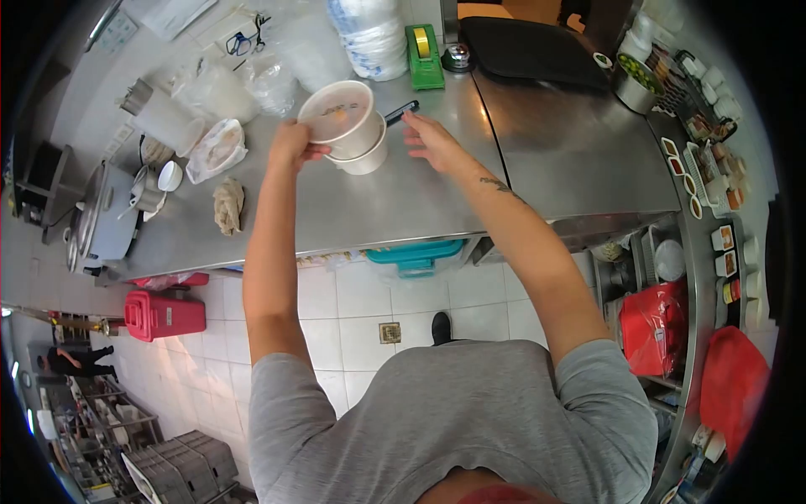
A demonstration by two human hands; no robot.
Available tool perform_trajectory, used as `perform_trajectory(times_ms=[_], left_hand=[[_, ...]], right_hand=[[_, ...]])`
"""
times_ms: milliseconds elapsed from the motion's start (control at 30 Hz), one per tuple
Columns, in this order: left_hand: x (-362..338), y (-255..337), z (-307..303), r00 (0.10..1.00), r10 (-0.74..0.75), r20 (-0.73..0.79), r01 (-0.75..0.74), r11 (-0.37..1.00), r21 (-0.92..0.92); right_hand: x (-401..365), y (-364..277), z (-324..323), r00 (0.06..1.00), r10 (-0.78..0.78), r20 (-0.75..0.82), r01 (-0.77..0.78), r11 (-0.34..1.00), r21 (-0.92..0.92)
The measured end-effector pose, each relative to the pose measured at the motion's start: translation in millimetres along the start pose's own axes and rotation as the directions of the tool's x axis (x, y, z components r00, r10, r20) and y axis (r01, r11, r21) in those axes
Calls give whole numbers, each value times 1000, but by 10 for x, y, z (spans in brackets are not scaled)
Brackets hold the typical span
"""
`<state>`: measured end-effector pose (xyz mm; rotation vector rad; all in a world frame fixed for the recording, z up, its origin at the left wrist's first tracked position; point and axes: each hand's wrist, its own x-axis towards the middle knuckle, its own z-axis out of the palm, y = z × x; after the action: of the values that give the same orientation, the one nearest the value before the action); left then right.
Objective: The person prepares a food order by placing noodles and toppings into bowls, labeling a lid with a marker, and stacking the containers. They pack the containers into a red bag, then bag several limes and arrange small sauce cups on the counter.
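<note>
My left hand [291, 145] is closed on the side of a white paper tub [359, 134] with a translucent lid that bears dark marks. Under it, and partly hidden by it, a second white tub [363, 161] stands on the steel counter [369, 210]. To the right of the tubs my right hand [434, 143] is held over the counter with its fingers apart and nothing in them. A black marker [402, 112] lies just beyond its fingertips, between that hand and the tubs.
Along the back stand a green tape dispenser [425, 57], a call bell [456, 57] and bagged containers [367, 38]. A crumpled cloth [228, 206] lies at the left, near a large pot [107, 214]. A black mat [535, 55] covers the far right. Below is a teal bin [416, 259].
</note>
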<state>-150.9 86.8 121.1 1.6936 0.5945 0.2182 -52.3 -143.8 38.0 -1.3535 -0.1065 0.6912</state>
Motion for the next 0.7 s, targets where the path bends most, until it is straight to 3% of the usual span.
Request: perform_trajectory(times_ms=[67, 167, 267, 367, 467, 567, 700], left_hand=[[131, -52, 53, 999, -25, 29, 22, 996, 85], [148, -222, -212, 992, -48, 113, 51, 998, -20], [198, -655, -185, 978, -205, 26, 203, 978, 58], [298, -866, -5, 899, -250, 358, 335, 921, -197], [390, -874, 46, 878, -277, 389, 402, 869, -289], [195, -852, 104, 860, -209, 465, 325, 928, -183], [-322, -884, 355, 873, -253, 418, 362, 909, -207]], right_hand=[[87, 35, 171, 1000, 8, 20, -8, 999, 47], [205, 92, 320, 993, 16, 119, -28, 995, 97], [312, 185, 362, 993, 9, 118, -25, 991, 131], [379, 284, 361, 989, 81, 124, -84, 996, 16], [378, 465, 388, 986, -130, 100, 125, 991, 53], [117, 434, 328, 971, -200, 132, 191, 979, 75], [-164, 650, 79, 975, -195, 105, 187, 979, 85]])
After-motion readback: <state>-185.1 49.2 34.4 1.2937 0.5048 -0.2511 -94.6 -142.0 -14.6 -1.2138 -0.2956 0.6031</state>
